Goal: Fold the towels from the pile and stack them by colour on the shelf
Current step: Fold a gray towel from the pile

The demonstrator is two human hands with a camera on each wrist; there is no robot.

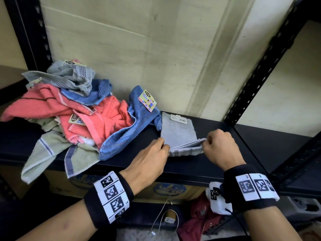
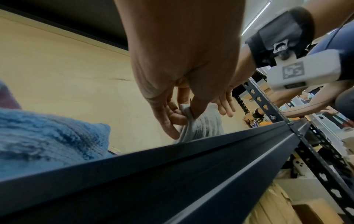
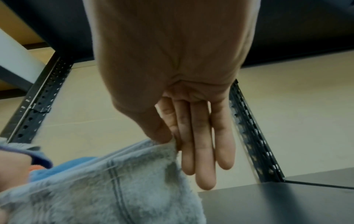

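Shelf [image 1: 217,129]: grey towel [image 1: 177,133] between hands.

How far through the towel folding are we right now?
Early. No finished colour stacks are visible on the shelf. In hand: the grey towel, partly folded, its near corners pinched by the left hand and right hand. Left: the pile of pink, blue, green and grey towels, still unfolded.

Grey towel [image 1: 177,133], folded, flat on black shelf [image 1: 217,129], near edge pinched at both corners. Left of it, jumbled pile [image 1: 73,108]: pink, blue, green, grey.
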